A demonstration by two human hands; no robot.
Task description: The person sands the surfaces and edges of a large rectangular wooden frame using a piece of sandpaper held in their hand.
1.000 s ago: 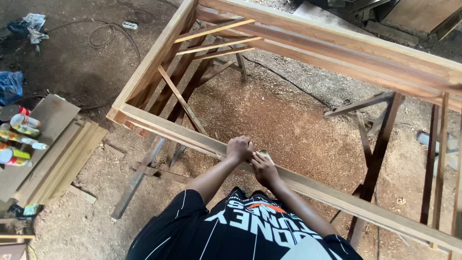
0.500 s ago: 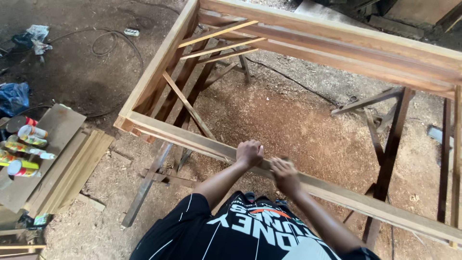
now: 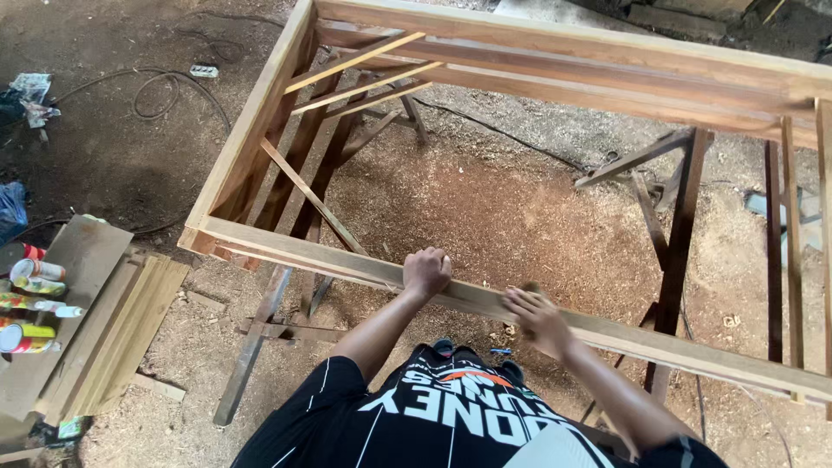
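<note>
The left hand (image 3: 426, 271) is clamped on the near rail of a big wooden frame (image 3: 260, 147); the right hand (image 3: 537, 319) lies flat on it. Cans (image 3: 30, 303) sit on boards (image 3: 113, 338) far left; sawdust floor (image 3: 494, 208) beneath.

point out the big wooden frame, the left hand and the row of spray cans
big wooden frame (image 3: 286, 245), head view, bare near rail
left hand (image 3: 427, 271), head view, knuckles
row of spray cans (image 3: 33, 299), head view, middle can

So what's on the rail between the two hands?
Head view: nothing but bare wood. The left hand grips the near rail; the right hand lies on it, a short clear stretch between.
</note>
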